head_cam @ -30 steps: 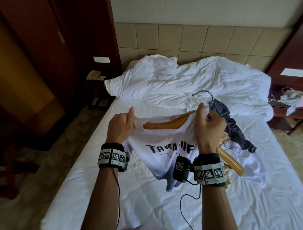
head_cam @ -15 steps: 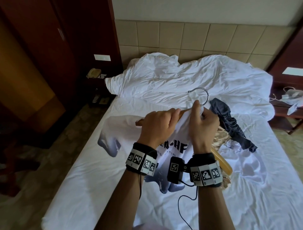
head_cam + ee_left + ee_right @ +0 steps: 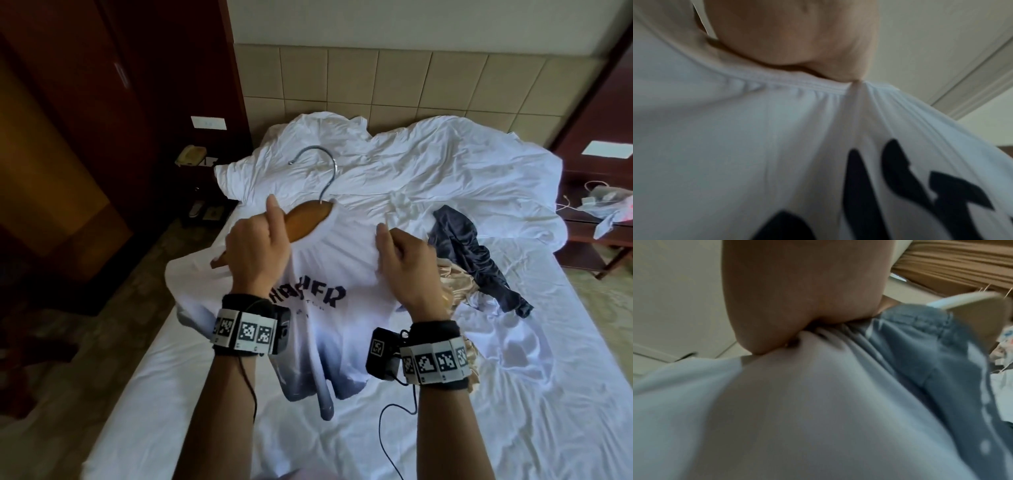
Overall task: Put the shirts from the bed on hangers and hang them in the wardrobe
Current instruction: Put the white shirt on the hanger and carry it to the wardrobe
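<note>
I hold a white T-shirt with dark lettering up over the bed. A wooden hanger with a metal hook sticks out of its neck hole, tilted with the hook up and to the left. My left hand grips the hanger's left arm at the collar, thumb raised. The left wrist view shows the ribbed collar pressed under that hand. My right hand pinches the shirt's right shoulder, and its wrist view shows bunched cloth under the fingers.
A dark navy shirt, a beige satin garment and another white garment lie on the bed to my right. A crumpled white duvet covers the head end. Dark wood wardrobe panels stand left, and nightstands flank the bed.
My hands have moved apart. The left hand slid left along the hanger and the right hand moved right along the shoulder. The hook swung up and to the left, and the shirt front is spread wider.
</note>
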The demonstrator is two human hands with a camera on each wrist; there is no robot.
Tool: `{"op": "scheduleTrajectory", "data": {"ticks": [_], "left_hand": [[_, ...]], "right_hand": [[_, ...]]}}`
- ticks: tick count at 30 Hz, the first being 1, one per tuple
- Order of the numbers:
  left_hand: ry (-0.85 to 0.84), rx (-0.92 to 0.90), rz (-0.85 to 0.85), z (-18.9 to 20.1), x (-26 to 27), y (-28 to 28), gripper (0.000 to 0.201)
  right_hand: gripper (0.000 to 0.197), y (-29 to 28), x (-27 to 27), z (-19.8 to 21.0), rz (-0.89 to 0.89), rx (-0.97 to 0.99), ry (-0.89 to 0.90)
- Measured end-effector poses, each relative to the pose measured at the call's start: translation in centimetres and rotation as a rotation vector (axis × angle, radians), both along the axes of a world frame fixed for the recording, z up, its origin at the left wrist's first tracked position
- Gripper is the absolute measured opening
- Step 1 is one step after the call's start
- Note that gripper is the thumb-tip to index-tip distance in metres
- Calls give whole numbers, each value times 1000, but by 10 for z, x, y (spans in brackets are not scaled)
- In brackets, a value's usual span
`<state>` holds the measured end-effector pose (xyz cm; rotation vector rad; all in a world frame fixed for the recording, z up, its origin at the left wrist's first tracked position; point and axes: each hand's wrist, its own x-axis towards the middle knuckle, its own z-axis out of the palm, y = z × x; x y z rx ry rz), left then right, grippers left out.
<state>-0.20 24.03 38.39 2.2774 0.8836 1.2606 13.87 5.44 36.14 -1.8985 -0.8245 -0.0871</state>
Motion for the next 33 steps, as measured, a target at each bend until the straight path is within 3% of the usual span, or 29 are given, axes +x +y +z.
{"op": "scheduleTrajectory", "data": {"ticks": [8, 11, 13, 16, 21, 24, 27, 33], "left_hand": [[-40, 35, 23, 12, -19, 14, 72], [-29, 13, 37, 11, -17, 13, 73], [-41, -4, 14, 12, -13, 9, 73], [-60, -24, -48, 15, -5, 1, 70], [21, -28, -72, 14, 0, -7, 71], [28, 24, -148, 23, 4, -17, 71], [-49, 97, -264, 32, 16, -35, 56], [-91, 149, -163, 22, 14, -32, 52]], "right_hand": [[54, -3, 16, -21, -44, -12, -9], [38, -1, 9, -6, -96, 41, -150], [35, 4, -4, 15, -25, 85, -190], [44, 14, -31, 38, 144, -6, -148], [69, 24, -39, 28, 69, -30, -71], [70, 27, -39, 23, 5, -44, -74], [69, 30, -43, 24, -2, -92, -88], [65, 29, -47, 24, 86, -97, -123]]}}
